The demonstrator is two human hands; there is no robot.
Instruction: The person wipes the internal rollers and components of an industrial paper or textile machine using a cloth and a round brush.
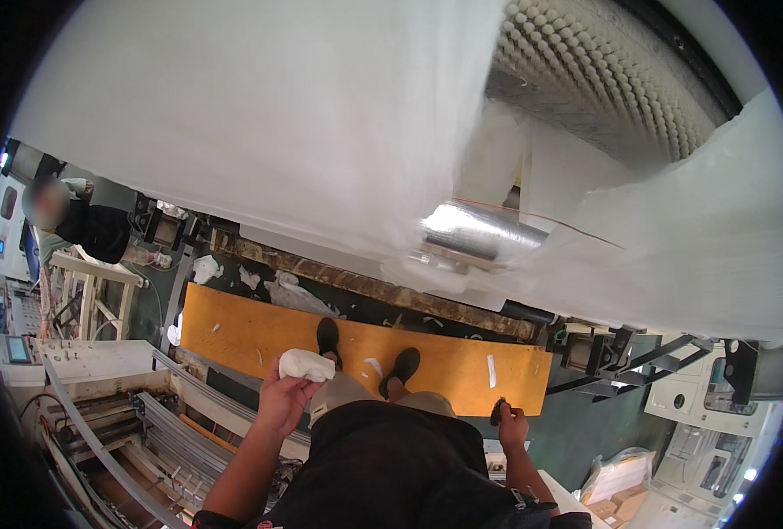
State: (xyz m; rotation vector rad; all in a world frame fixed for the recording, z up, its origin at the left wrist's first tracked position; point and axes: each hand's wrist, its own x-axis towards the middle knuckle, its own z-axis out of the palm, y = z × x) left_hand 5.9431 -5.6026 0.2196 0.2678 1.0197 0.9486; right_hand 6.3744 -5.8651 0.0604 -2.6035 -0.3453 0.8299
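Your left hand (279, 398) is curled around a white wad (307, 364), probably cloth or tissue, held up just above your left knee. Your right hand (511, 426) is closed on a small dark object (501, 409); it is too small and shadowed to tell what it is. You stand on an orange board (233, 331) beneath both hands. Ahead of your hands a wide white sheet (259, 115) runs over a shiny metal roller (475, 234). White scraps (205, 268) still lie on the dark floor beyond the board, forward of your left hand, so the gathering looks only partly done.
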